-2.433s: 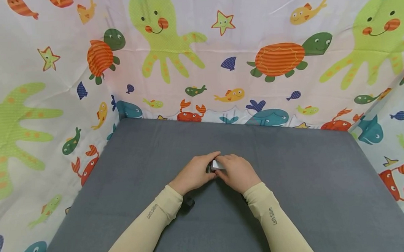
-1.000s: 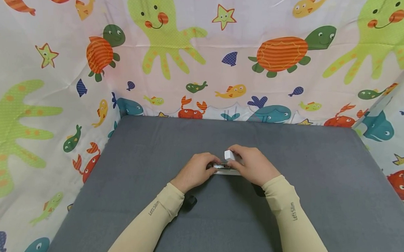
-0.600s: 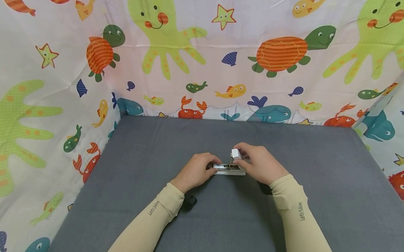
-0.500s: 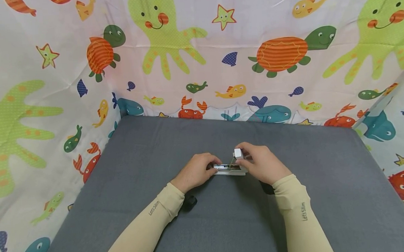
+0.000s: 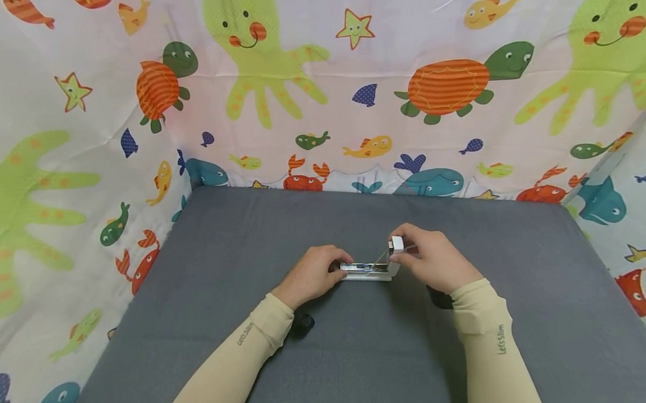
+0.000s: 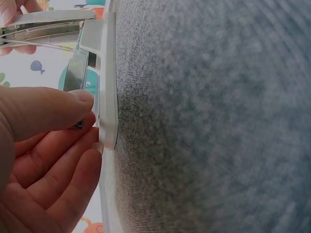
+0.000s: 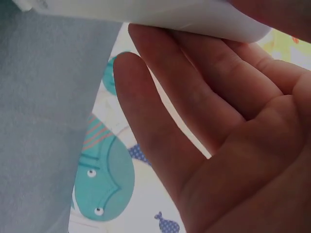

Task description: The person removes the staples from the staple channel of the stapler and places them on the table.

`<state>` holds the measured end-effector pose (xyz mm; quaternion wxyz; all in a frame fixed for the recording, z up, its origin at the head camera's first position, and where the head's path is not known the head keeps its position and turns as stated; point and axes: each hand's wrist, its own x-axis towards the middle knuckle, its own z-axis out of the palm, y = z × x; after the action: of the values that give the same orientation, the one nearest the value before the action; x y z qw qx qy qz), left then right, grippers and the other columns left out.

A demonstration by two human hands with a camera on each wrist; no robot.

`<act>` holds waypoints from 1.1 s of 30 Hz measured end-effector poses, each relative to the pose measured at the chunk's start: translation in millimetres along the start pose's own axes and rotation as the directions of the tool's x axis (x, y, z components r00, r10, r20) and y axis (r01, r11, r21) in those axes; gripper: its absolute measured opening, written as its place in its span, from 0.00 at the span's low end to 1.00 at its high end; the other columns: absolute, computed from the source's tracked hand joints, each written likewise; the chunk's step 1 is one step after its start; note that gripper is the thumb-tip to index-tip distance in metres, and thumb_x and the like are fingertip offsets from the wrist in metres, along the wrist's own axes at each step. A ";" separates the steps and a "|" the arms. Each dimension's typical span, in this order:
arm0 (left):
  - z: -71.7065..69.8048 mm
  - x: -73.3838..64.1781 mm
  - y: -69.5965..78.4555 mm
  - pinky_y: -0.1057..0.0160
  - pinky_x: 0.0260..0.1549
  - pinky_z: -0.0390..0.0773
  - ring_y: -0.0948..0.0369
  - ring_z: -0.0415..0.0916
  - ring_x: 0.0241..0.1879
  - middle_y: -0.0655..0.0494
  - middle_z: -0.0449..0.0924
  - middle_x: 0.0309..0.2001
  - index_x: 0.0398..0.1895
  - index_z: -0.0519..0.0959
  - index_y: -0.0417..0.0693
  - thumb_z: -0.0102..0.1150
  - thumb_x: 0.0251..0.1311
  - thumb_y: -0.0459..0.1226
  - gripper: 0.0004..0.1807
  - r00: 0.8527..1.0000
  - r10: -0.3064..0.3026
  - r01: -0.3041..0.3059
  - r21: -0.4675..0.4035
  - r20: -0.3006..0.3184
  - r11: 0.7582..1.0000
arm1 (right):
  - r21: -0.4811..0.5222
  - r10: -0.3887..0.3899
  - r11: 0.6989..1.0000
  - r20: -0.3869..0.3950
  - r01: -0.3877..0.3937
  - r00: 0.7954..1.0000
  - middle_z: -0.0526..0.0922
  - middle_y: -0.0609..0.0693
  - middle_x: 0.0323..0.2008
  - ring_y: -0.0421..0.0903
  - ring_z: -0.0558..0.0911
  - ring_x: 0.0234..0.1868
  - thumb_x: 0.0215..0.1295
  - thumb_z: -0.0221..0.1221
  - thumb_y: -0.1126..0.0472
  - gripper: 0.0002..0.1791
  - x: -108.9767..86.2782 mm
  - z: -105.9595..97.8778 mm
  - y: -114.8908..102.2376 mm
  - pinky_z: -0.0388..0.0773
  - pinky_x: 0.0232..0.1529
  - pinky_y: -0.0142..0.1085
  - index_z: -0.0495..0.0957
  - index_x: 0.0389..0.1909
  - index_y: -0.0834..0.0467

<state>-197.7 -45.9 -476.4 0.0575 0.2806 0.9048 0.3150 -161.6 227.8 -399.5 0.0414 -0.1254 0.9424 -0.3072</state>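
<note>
A white stapler [image 5: 366,278] sits on the grey surface with its top cover [image 5: 397,244] swung up, baring the metal magazine. My left hand [image 5: 312,277] pinches the left end of the stapler between thumb and fingers. In the left wrist view the thumb lies on the metal magazine [image 6: 77,73] and fingers touch the white base [image 6: 110,87]. My right hand [image 5: 437,260] grips the raised cover between thumb and fingers. A thin rod links cover and magazine. From the right wrist, the white cover [image 7: 160,15] lies across the fingers, its far part out of view.
Grey cloth [image 5: 288,374] covers the work surface. A curtain [image 5: 318,104] printed with sea animals walls the back and both sides. Dark wrist devices [image 5: 303,324] show beneath the sleeves.
Both hands were together around the stapler at first. My right hand has since lifted the cover and swung it up and to the right, uncovering the magazine. My left hand stayed nearly still.
</note>
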 end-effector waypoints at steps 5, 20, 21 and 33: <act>-0.9 -2.1 0.9 0.64 0.45 0.83 0.65 0.80 0.41 0.58 0.88 0.48 0.56 0.89 0.53 0.69 0.73 0.35 0.12 1.000 0.011 -0.011 -0.005 -0.007 1.000 | -0.011 0.024 1.000 -0.019 -0.025 1.000 0.91 0.50 0.51 0.57 0.89 0.58 0.75 0.67 0.58 0.13 -5.8 -7.1 7.4 0.86 0.59 0.60 0.81 0.57 0.48; -0.5 -2.0 0.1 0.65 0.43 0.83 0.65 0.81 0.41 0.59 0.88 0.47 0.55 0.89 0.53 0.69 0.72 0.36 0.11 1.000 0.008 -0.009 -0.034 -0.015 0.999 | -0.080 0.096 0.992 -0.046 -0.100 0.994 0.88 0.54 0.46 0.56 0.85 0.51 0.73 0.68 0.57 0.15 -17.9 -21.6 34.2 0.84 0.54 0.58 0.82 0.58 0.50; -0.5 -1.9 0.1 0.64 0.44 0.83 0.65 0.81 0.41 0.59 0.88 0.47 0.55 0.89 0.53 0.70 0.72 0.36 0.12 1.000 0.010 -0.010 -0.032 -0.016 0.999 | -0.084 0.099 0.991 -0.045 -0.103 0.994 0.88 0.54 0.46 0.56 0.85 0.50 0.73 0.68 0.57 0.15 -17.7 -22.3 34.7 0.84 0.53 0.57 0.82 0.58 0.50; 0.7 -1.9 -0.9 0.66 0.42 0.82 0.65 0.79 0.40 0.61 0.87 0.45 0.54 0.90 0.54 0.71 0.71 0.37 0.11 1.000 -0.020 0.019 -0.027 -0.013 0.999 | -0.126 0.157 0.979 -0.014 -0.157 0.988 0.89 0.61 0.51 0.60 0.84 0.50 0.71 0.69 0.58 0.17 -16.4 -23.4 42.7 0.83 0.50 0.58 0.83 0.57 0.57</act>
<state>-196.3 -47.1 -477.6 0.0586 0.2688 0.9035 0.3286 -158.4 278.6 -405.8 0.0556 -0.0525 0.9671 -0.2426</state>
